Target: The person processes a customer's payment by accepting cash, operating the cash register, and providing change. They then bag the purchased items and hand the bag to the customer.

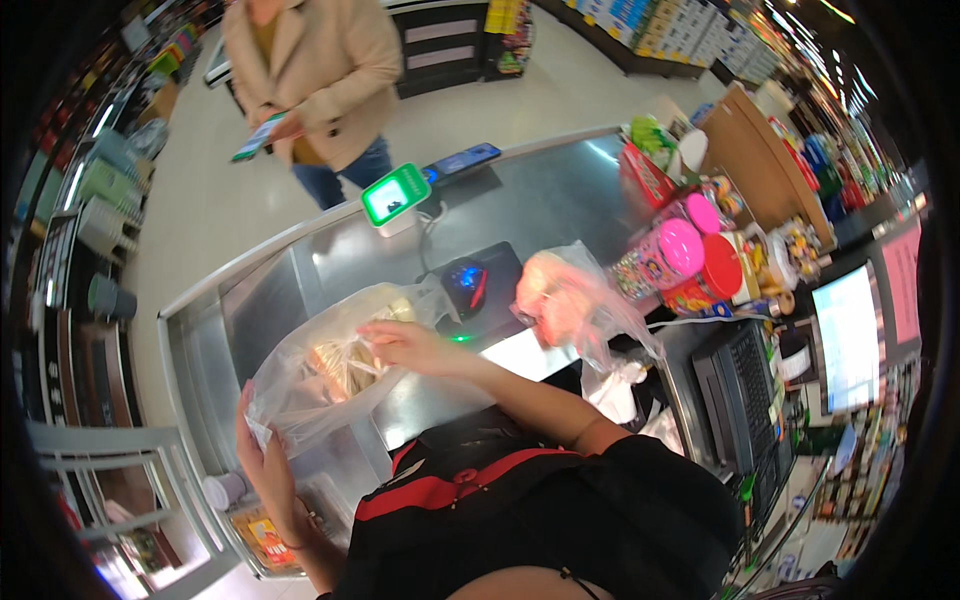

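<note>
My left hand [266, 465] grips the lower left edge of a translucent plastic carrier bag [292, 409], which lies spread on the metal checkout counter [330, 255]. My right hand [412, 347] reaches over the bag's other end, its fingers closed at the gathered top of a see-through package of tan food [337, 367]. That package appears to be inside the carrier bag; layers of film blur its outline. Just beyond my right hand is a dark counter scanner [466, 285] with blue and red lights. Another thin plastic bag with pinkish contents [559, 289] rests to the right.
A green-framed payment device [395, 196] and a phone [465, 159] are by the far edge. Across the counter, a person [315, 82] holds a phone [257, 139]. Pink-lidded candy jars [679, 251], a keyboard [750, 382] and a monitor [847, 337] stand at right.
</note>
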{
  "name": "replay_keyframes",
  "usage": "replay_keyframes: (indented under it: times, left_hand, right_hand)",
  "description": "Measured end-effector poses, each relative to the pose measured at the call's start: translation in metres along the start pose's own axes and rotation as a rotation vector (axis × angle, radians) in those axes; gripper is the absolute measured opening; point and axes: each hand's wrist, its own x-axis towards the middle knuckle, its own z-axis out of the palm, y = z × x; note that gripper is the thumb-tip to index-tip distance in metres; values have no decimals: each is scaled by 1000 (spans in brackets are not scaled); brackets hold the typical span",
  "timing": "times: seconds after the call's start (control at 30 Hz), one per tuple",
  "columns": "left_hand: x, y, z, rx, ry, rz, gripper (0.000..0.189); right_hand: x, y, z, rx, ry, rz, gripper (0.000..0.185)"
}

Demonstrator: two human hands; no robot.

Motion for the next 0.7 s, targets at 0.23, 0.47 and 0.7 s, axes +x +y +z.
replay_keyframes:
  times: [0.23, 0.47, 0.7]
  left_hand:
    - [8, 66, -26, 606, -450, -128, 96]
    - [8, 79, 88, 410, -75, 525, 85]
    - [-42, 10, 286, 103, -886, 698, 116]
  right_hand:
    - [-191, -63, -127, -1335, 998, 85, 79]
    - [-234, -2, -120, -1072, 836, 529, 80]
    - [-216, -11, -98, -909, 737, 136, 9]
